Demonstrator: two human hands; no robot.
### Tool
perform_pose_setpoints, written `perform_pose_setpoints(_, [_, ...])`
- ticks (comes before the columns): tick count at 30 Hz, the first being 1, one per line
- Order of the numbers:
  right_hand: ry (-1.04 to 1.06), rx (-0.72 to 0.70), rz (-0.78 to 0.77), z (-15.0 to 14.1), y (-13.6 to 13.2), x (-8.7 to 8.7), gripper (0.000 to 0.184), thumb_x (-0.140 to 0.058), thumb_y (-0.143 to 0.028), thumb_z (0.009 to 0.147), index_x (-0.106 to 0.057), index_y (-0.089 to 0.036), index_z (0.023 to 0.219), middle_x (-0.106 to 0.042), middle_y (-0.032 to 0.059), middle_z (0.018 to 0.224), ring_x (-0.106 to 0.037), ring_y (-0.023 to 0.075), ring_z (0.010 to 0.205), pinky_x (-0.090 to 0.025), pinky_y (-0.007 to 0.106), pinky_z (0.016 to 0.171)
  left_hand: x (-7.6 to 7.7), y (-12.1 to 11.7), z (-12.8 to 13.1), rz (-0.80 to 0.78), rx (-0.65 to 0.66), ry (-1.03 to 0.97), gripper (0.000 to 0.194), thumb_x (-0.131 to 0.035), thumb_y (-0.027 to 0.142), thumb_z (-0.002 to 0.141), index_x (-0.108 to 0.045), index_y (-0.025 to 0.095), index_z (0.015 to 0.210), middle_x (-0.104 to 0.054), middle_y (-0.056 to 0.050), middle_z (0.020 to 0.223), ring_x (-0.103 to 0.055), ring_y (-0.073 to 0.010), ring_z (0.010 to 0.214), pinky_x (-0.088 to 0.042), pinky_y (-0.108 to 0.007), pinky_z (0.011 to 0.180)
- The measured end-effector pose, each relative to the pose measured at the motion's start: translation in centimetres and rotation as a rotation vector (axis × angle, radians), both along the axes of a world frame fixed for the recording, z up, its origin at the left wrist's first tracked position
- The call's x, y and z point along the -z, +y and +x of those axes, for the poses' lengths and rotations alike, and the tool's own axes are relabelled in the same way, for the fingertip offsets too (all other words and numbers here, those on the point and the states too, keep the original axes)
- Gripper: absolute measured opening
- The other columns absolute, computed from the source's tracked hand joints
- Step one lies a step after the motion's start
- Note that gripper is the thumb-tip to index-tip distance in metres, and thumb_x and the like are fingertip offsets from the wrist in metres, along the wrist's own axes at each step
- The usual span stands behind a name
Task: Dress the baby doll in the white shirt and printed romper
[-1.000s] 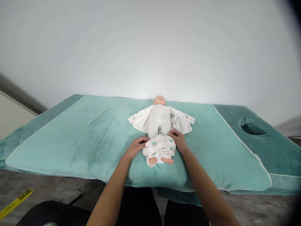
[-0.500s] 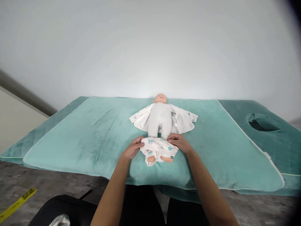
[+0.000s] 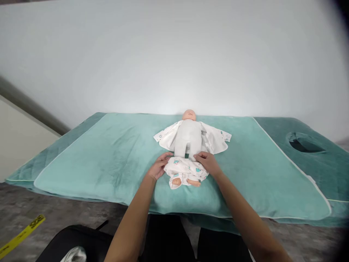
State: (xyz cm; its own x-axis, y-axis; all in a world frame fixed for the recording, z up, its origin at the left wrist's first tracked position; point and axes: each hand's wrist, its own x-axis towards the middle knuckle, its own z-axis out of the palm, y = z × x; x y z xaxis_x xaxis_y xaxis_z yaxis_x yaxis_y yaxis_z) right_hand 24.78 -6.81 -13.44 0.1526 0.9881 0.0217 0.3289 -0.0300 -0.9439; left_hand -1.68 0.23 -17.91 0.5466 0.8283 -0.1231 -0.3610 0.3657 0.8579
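Observation:
A baby doll [image 3: 188,136] lies on its back, head toward the wall, with a soft white body and legs. Small white printed trousers [image 3: 187,168] are bunched around its lower legs, and its bare feet show at the leg openings. My left hand [image 3: 160,165] holds the left edge of the waistband, fingers toward the doll's leg. At the opposite edge, my right hand [image 3: 207,162] pinches the waistband between thumb and fingers. A white printed baby jacket [image 3: 216,140] is spread open beneath the doll, its sleeves out to both sides.
A teal padded bed [image 3: 95,160] carries the doll near its front edge and stands against a white wall [image 3: 174,54]. At right is a face hole [image 3: 304,143]. A black seat [image 3: 79,236] with a pale crumpled item and yellow tape [image 3: 21,236] are at lower left.
Both hands and the waistband have moved slightly up the doll's legs. The left fingers are now stretched further along the waistband edge. The camera view has shifted a little.

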Motion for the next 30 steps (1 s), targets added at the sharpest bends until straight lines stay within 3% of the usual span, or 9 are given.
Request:
perform_pose_setpoints(3, [-0.245, -0.009, 0.077, -1.5, 0.8, -2.1, 0.029, -0.065, -0.047, 0.081, -0.064, -0.022, 0.067, -0.061, -0.0003, 0.064, -0.052, 0.0162, 0.066, -0.034, 0.029, 0.062, -0.6, -0.2, 0.1, 0.081, 0.006, 0.015, 0.047, -0.083, 0.023, 0.068, -0.066, 0.020, 0.112, -0.067, -0.002, 0.087, -0.061, -0.0124, 0.068, -0.044, -0.022, 0.060])
perform_pose_setpoints(8, [-0.462, -0.346, 0.012, -2.6, 2.3, -4.6, 0.024, -0.059, -0.040, 0.087, -0.073, -0.023, 0.078, -0.074, 0.0024, 0.086, -0.061, 0.0190, 0.082, -0.036, 0.030, 0.069, -2.7, -0.1, 2.3, 0.421, 0.016, 0.292, 0.043, -0.075, 0.022, 0.074, -0.066, 0.020, 0.116, -0.054, 0.003, 0.075, -0.050, -0.0100, 0.064, -0.038, -0.022, 0.058])
perform_pose_setpoints(11, [-0.349, -0.509, -0.057, -2.4, 2.4, -4.8, 0.031, -0.060, -0.048, 0.086, -0.069, -0.019, 0.076, -0.069, 0.0002, 0.077, -0.057, 0.0162, 0.075, -0.036, 0.028, 0.067, -4.2, -0.4, 4.0, 0.759, -0.164, 0.566, 0.034, -0.063, 0.013, 0.079, -0.068, 0.022, 0.111, -0.058, 0.000, 0.084, -0.055, -0.0154, 0.079, -0.043, -0.027, 0.073])
perform_pose_setpoints(14, [-0.233, -0.455, -0.033, -2.0, 2.0, -4.2, 0.034, -0.066, -0.052, 0.079, -0.061, -0.019, 0.074, -0.056, -0.0038, 0.067, -0.047, 0.0130, 0.067, -0.033, 0.026, 0.061, -4.9, -1.4, 5.1, 0.946, -0.407, 0.675, 0.028, -0.056, 0.008, 0.079, -0.069, 0.022, 0.100, -0.060, -0.005, 0.092, -0.056, -0.0211, 0.091, -0.042, -0.033, 0.087])
perform_pose_setpoints(17, [-0.260, -0.262, 0.093, -1.6, 1.6, -3.8, 0.028, -0.068, -0.044, 0.076, -0.054, -0.020, 0.071, -0.048, -0.0049, 0.064, -0.041, 0.0122, 0.066, -0.030, 0.026, 0.060, -5.1, -2.5, 5.3, 0.912, -0.454, 0.622, 0.023, -0.058, 0.009, 0.078, -0.068, 0.022, 0.093, -0.059, -0.005, 0.090, -0.054, -0.0225, 0.089, -0.041, -0.033, 0.086])
perform_pose_setpoints(19, [-0.276, -0.198, 0.158, -1.4, 1.4, -3.8, 0.023, -0.066, -0.039, 0.077, -0.053, -0.021, 0.070, -0.049, -0.0044, 0.065, -0.040, 0.0125, 0.067, -0.030, 0.027, 0.061, -5.6, -2.8, 5.2, 0.837, -0.374, 0.569, 0.018, -0.061, 0.012, 0.077, -0.068, 0.022, 0.090, -0.058, -0.004, 0.088, -0.053, -0.0213, 0.086, -0.040, -0.031, 0.082])
perform_pose_setpoints(21, [-0.221, -0.193, 0.147, -1.2, 1.4, -4.0, 0.022, -0.066, -0.037, 0.078, -0.051, -0.021, 0.071, -0.047, -0.0049, 0.065, -0.039, 0.0121, 0.065, -0.030, 0.027, 0.060, -6.6, -2.8, 5.0, 0.724, -0.213, 0.523, 0.009, -0.064, 0.017, 0.076, -0.067, 0.020, 0.084, -0.057, -0.002, 0.082, -0.051, -0.0192, 0.081, -0.040, -0.029, 0.075])
perform_pose_setpoints(25, [-0.016, -0.282, 0.058, -0.9, 1.6, -4.6, 0.033, -0.071, -0.045, 0.076, -0.049, -0.021, 0.071, -0.041, -0.0064, 0.064, -0.036, 0.0104, 0.061, -0.027, 0.025, 0.056, -8.8, -1.6, 4.4, 0.410, 0.188, 0.419, 0.017, -0.071, 0.031, 0.073, -0.067, 0.016, 0.081, -0.059, 0.000, 0.076, -0.051, -0.0160, 0.073, -0.037, -0.026, 0.065])
perform_pose_setpoints(30, [0.070, -0.518, -0.015, 0.0, 2.3, -5.9, 0.040, -0.073, -0.054, 0.076, -0.053, -0.020, 0.072, -0.042, -0.0058, 0.065, -0.037, 0.0099, 0.062, -0.028, 0.025, 0.058, -10.0, 0.3, 4.5, 0.180, 0.273, 0.354, 0.029, -0.076, 0.042, 0.075, -0.070, 0.015, 0.083, -0.066, -0.004, 0.081, -0.058, -0.0178, 0.077, -0.042, -0.027, 0.069])
